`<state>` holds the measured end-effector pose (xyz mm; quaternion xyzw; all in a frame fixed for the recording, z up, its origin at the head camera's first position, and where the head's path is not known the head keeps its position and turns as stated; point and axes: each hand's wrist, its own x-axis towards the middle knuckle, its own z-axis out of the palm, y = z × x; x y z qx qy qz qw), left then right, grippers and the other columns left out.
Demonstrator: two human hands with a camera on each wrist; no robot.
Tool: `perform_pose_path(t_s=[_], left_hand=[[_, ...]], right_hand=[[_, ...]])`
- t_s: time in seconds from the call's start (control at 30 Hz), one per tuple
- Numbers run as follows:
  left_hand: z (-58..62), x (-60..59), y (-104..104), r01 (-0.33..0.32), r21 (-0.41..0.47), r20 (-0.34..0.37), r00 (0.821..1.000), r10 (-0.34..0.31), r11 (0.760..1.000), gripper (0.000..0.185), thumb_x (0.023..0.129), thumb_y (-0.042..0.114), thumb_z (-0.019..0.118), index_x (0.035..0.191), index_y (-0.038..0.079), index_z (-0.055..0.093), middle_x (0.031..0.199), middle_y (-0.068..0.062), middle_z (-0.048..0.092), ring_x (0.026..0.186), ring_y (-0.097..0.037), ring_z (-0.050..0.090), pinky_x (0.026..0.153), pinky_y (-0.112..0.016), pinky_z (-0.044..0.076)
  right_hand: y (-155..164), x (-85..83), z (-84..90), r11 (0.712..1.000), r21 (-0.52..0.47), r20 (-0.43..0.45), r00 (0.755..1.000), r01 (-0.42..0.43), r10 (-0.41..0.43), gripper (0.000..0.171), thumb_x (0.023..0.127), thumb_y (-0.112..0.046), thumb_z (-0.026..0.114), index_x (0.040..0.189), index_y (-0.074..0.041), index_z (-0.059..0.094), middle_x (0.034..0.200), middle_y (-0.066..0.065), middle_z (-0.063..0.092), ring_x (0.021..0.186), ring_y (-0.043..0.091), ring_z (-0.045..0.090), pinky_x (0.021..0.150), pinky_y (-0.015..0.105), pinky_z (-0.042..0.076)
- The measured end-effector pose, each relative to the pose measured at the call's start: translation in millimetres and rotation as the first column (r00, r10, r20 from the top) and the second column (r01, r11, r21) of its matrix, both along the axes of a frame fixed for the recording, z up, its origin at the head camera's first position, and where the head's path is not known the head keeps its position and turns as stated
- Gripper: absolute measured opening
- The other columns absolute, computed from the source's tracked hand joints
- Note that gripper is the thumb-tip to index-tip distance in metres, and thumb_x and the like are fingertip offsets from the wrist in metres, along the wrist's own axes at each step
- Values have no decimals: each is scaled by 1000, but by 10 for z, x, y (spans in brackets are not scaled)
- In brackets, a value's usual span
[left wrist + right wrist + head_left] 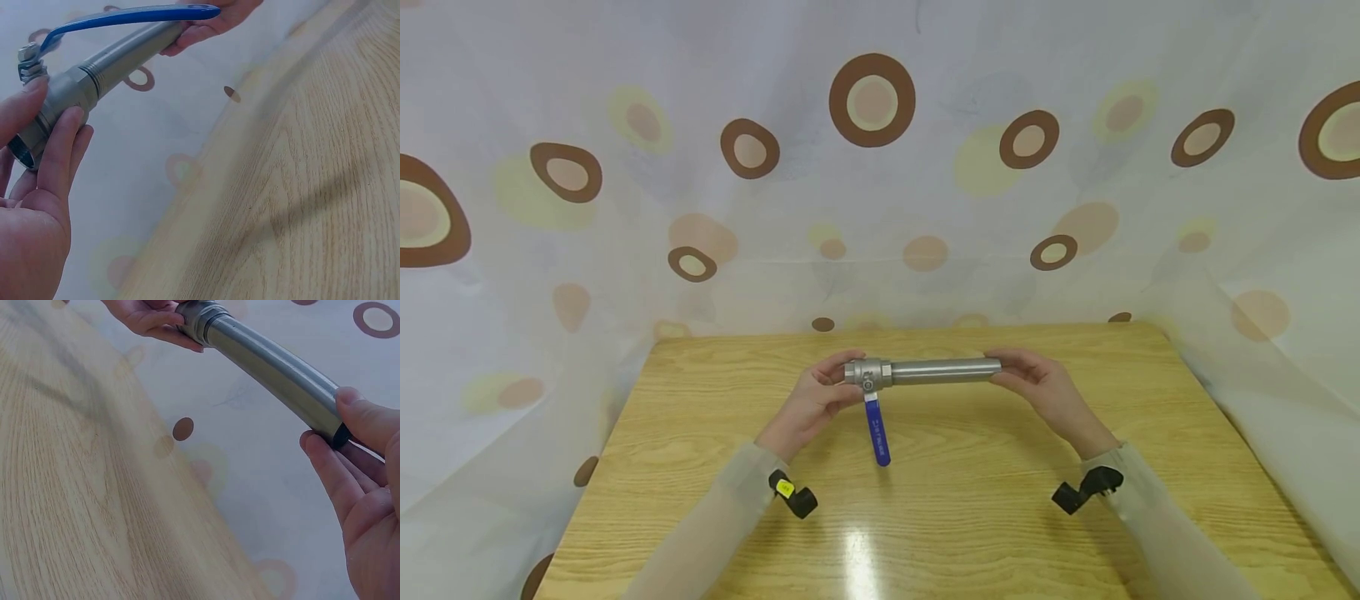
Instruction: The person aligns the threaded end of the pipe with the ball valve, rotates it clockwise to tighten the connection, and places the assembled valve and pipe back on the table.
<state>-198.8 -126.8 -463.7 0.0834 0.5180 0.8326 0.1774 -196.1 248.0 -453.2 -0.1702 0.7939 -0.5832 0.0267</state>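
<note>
Above the wooden table, my left hand [811,406] grips a metal ball valve [868,373] by its body, thumb on the near side and fingers around the far side. The valve's blue lever handle [877,432] points toward me in the head view. A straight steel pipe [943,371] joins the valve's right end; a few threads show at that joint in the left wrist view. My right hand [1047,390] pinches the pipe's free end between thumb and fingers. Valve and pipe lie roughly level in one line. The valve's open left end [24,153] faces outward past my left palm.
The wood-grain table [970,517] spreads beneath both hands. A white curtain [925,208] with brown rings and pale spots hangs behind it and along both sides. Black wrist cameras [797,498] sit on both sleeves.
</note>
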Motion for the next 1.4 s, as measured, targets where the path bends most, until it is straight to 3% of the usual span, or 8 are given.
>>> perform_pose_path(t_s=[0.17,0.4,0.6,0.8,1.0,1.23,1.4], left_hand=[[-2,6,-1,-8,-8,2,1000,8,1000,57,90,-18,59,109,32,78,126,3,67,116,-22,56,92,-26,59],[-25,-2,-7,-3,-16,-5,1000,3,1000,59,90,-18,58,109,33,78,126,3,66,116,-22,56,92,-27,59],[-20,-22,-7,-3,-20,-21,1000,2,1000,59,90,-18,58,108,34,78,126,3,67,116,-22,56,93,-26,59],[-30,-39,-10,-3,-14,-9,1000,2,1000,57,89,-18,58,108,32,78,124,3,68,115,-21,57,92,-26,59],[-23,-43,-7,0,-9,-24,1000,0,1000,57,90,-18,58,109,32,78,124,4,69,115,-21,57,92,-27,59],[-29,-30,-5,8,-2,-22,1000,-8,1000,59,89,-18,58,109,34,79,124,4,69,114,-21,58,91,-27,60],[-52,-26,-6,13,-2,-21,1000,-13,1000,59,90,-18,58,108,34,79,125,4,68,115,-21,56,91,-27,59]], right_hand=[[-14,16,28,999,-23,17,999,-29,29,43,101,-15,69,142,-6,60,129,-4,67,114,5,66,93,21,58],[-19,26,42,1000,17,12,1000,-7,7,44,102,-17,68,142,-2,60,126,-3,68,111,5,67,93,24,59],[-13,10,41,999,-33,24,999,-29,30,46,101,-14,69,144,-3,57,132,-5,64,114,5,67,94,21,57],[-6,-7,29,1000,5,1,1000,3,-3,43,102,-19,69,140,-2,61,122,-6,69,109,5,68,92,22,58],[-3,-14,25,997,-62,22,999,-36,37,44,102,-12,68,144,-4,56,132,-4,64,114,6,67,95,21,57],[-8,10,36,1000,-11,2,1000,10,-10,37,102,-17,68,137,-3,62,116,-6,72,106,6,69,90,20,58],[-18,27,49,999,-33,15,1000,-10,11,45,101,-15,69,143,-1,57,127,-6,67,112,5,67,92,20,57]])
